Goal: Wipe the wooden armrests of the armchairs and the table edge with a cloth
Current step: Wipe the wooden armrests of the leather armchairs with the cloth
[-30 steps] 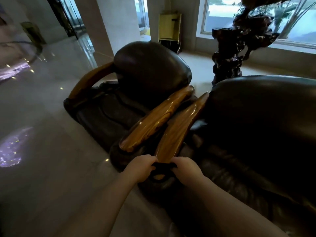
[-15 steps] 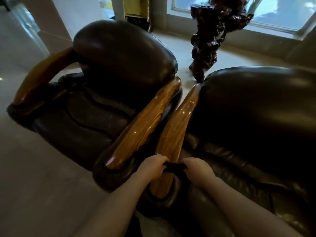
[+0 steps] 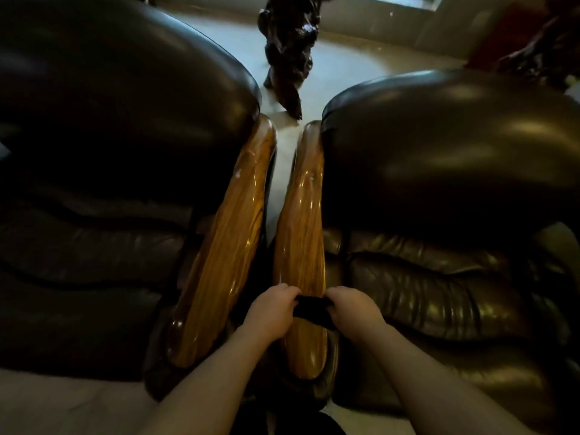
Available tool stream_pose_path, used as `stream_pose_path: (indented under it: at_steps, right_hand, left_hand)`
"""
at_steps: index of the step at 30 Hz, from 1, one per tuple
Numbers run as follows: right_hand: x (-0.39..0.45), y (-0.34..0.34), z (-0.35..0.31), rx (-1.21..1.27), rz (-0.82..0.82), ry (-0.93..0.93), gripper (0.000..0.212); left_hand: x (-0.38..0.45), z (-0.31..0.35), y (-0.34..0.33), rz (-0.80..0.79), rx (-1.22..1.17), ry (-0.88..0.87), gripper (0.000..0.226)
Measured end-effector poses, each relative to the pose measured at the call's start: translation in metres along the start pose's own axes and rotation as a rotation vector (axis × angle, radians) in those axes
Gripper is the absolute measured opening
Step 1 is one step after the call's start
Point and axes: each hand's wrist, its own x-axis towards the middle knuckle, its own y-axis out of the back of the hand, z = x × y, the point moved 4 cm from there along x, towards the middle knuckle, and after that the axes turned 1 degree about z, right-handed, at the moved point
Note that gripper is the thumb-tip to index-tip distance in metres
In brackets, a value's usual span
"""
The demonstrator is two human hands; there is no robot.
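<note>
Two dark leather armchairs stand side by side, each with a glossy wooden armrest. The right chair's armrest (image 3: 303, 227) runs up the middle of the view. A dark cloth (image 3: 312, 310) is stretched across it near its front end. My left hand (image 3: 271, 312) grips the cloth's left end and my right hand (image 3: 353, 309) grips its right end, one on each side of the wood. The left chair's armrest (image 3: 226, 243) lies just to the left, with a narrow gap between the two.
The left armchair (image 3: 110, 152) and right armchair (image 3: 455, 183) fill both sides. A dark carved wooden stand (image 3: 290, 48) rises from the pale floor (image 3: 345, 67) behind the gap. Pale floor also shows at the lower left.
The view has moved closer and dropped over the two armrests. Both hands keep hold of the cloth, which has slid a little way up the right chair's armrest from its front tip.
</note>
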Motion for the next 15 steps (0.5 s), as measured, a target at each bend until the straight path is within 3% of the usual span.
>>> stream_pose_path:
  at_steps: [3, 8, 11, 15]
  right_hand:
    - [0.037, -0.008, 0.007, 0.050, 0.010, -0.051, 0.007]
    - [0.124, -0.010, 0.029, 0.100, 0.191, -0.100, 0.013]
    - [0.160, -0.022, 0.047, 0.138, 0.387, -0.081, 0.022]
    - [0.165, -0.050, 0.054, 0.074, 0.733, -0.070, 0.034]
  left_hand:
    - [0.035, -0.018, 0.001, -0.024, -0.076, 0.030, 0.026]
    - [0.113, -0.034, 0.008, 0.119, -0.100, -0.002, 0.026]
    - [0.150, -0.055, -0.005, 0.250, -0.088, -0.026, 0.028]
    - [0.160, -0.080, -0.027, 0.573, 0.111, -0.073, 0.037]
